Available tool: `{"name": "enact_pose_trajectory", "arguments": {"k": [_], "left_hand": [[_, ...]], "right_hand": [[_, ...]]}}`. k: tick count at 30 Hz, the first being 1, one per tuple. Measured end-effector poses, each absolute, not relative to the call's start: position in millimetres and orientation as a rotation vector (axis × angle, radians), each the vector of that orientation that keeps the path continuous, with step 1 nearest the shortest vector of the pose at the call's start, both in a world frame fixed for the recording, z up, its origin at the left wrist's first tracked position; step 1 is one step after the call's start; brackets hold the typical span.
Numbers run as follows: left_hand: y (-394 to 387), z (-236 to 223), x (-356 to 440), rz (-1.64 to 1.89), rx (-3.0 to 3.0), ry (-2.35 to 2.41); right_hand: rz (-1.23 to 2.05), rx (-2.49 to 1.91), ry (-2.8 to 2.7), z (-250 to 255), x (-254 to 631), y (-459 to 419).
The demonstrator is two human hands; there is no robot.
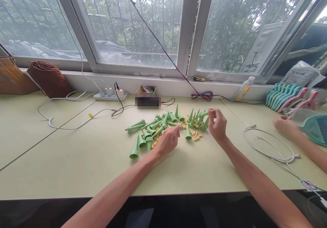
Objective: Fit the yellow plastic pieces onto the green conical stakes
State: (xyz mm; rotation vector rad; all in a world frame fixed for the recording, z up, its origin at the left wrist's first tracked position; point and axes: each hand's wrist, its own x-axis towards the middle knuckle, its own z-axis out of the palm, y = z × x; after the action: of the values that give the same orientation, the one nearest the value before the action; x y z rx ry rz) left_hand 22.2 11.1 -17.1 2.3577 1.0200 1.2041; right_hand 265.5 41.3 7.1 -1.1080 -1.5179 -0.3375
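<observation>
A pile of green plastic cones (pixel 158 127) with several small yellow pieces (pixel 196 136) among them lies in the middle of the pale table (pixel 76 160). My left hand (pixel 167 140) reaches into the pile, forefinger stretched out toward the yellow pieces, the other fingers curled. My right hand (pixel 217 125) is raised at the pile's right side and pinches one green cone (pixel 204 114) between thumb and fingertips, held sideways.
Another person's hand (pixel 284 125) rests at the right by a teal basket (pixel 316 127) and coloured clips (pixel 288 96). A white cable (pixel 270 146) loops beside it. A power strip (pixel 109 94), a small box (pixel 146 96), brown bags (pixel 48 78) and a bottle (pixel 244 89) line the window sill.
</observation>
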Motion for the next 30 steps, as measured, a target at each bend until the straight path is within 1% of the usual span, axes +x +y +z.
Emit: {"name": "enact_pose_trajectory", "arguments": {"k": [12, 30], "left_hand": [[9.9, -15.3, 23.2, 1.173, 2.366, 1.062], [7.9, -13.5, 24.3, 1.176, 2.354, 1.045]], "right_hand": [[-0.336, -1.111, -1.534, 10.4, 265.1, 40.6], [-0.37, -0.998, -1.528, 10.2, 263.4, 43.4]]}}
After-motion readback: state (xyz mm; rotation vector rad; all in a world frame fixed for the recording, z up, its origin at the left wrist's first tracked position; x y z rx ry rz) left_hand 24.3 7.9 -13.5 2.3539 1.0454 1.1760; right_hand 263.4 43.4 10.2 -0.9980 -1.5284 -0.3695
